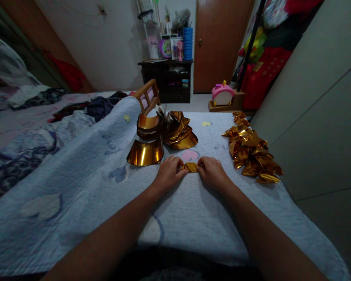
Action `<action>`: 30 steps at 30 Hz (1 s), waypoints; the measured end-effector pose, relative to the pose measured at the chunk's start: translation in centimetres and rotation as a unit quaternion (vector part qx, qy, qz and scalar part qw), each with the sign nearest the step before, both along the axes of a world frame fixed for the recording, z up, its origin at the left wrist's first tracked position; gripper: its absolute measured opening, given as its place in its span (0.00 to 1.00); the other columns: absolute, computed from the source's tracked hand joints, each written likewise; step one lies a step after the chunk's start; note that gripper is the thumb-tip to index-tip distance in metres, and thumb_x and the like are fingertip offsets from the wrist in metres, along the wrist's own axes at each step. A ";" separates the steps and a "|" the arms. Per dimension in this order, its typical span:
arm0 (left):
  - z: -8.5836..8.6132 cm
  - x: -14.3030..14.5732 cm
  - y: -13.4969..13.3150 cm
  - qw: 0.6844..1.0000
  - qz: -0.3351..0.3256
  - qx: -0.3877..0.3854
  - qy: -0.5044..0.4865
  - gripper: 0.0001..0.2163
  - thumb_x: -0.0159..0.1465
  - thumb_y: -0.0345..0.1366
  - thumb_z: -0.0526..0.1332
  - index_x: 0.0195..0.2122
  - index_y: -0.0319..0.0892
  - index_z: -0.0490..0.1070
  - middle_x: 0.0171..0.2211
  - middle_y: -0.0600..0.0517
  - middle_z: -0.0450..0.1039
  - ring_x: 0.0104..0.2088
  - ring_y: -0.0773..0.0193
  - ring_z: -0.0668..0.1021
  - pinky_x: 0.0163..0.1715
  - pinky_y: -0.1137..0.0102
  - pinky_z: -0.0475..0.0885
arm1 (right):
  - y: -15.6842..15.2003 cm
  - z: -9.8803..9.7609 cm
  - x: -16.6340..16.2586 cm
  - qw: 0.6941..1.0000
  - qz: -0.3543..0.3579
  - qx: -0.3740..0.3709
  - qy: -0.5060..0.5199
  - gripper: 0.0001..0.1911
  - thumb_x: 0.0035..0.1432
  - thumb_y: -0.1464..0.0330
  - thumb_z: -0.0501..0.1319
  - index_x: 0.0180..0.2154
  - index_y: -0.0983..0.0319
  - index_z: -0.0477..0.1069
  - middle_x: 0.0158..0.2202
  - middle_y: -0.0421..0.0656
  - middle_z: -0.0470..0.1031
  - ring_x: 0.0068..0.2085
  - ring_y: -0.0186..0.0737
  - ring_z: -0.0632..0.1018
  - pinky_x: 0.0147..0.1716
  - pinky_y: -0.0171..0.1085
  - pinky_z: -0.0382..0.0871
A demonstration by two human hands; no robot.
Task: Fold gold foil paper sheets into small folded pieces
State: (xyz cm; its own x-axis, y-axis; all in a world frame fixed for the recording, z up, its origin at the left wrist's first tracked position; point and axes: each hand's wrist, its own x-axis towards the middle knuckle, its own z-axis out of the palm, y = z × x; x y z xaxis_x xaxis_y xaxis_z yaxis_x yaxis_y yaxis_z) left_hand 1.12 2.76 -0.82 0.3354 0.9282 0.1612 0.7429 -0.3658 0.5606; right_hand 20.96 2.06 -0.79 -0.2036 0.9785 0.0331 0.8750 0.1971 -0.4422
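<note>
- While the left grip (170,171) pinched one end of a small gold foil piece (190,168), the right grip (213,171) pinched the other.
- The piece sat between them at a pale blue quilt (190,218) (a pink heart (190,155) showed just beyond).
- Past the left grip lay fanned stacks of gold sheets (146,154).
- Right of the right grip lay a heap of crumpled-looking gold pieces (248,150).
- Farther off stood a pink toy (222,95) and a brown door (222,47).

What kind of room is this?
Most likely a bedroom: a pale blue quilt with heart shapes is spread out, pink bedding lies at the left, and a wooden door is at the back.
</note>
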 end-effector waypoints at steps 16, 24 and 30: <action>1.0 -0.1 -0.3 0.978 -0.067 -0.082 -0.179 0.07 0.62 0.37 0.62 0.30 0.40 0.74 0.29 0.54 0.70 0.31 0.64 0.72 0.34 0.70 0.65 | -0.7 1.0 0.6 0.975 0.065 0.000 0.214 0.05 0.61 0.70 0.57 0.34 0.61 0.71 0.34 0.43 0.71 0.38 0.40 0.71 0.40 0.38 0.64; 0.6 -0.2 -0.4 0.953 -0.085 -0.153 -0.247 0.13 0.66 0.45 0.59 0.32 0.40 0.72 0.27 0.55 0.67 0.29 0.66 0.69 0.31 0.71 0.63 | -0.7 1.2 0.9 0.930 0.051 -0.094 0.352 0.07 0.58 0.65 0.58 0.31 0.61 0.70 0.25 0.37 0.65 0.28 0.35 0.66 0.28 0.35 0.59; 0.7 -0.2 -0.4 0.951 -0.076 -0.156 -0.256 0.15 0.64 0.46 0.59 0.28 0.39 0.71 0.24 0.56 0.63 0.27 0.67 0.66 0.28 0.72 0.61 | -0.9 1.5 0.9 0.900 0.059 -0.146 0.406 0.10 0.58 0.61 0.60 0.32 0.61 0.71 0.24 0.36 0.64 0.25 0.33 0.64 0.24 0.32 0.56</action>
State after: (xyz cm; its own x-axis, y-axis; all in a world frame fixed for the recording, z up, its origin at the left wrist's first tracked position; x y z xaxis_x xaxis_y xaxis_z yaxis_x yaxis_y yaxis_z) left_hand 0.89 2.34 -0.10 0.4217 0.9044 0.0649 0.2958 -0.2049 0.9330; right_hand 21.82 1.19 0.69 -0.3321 0.9425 -0.0379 0.2206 0.0385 -0.9746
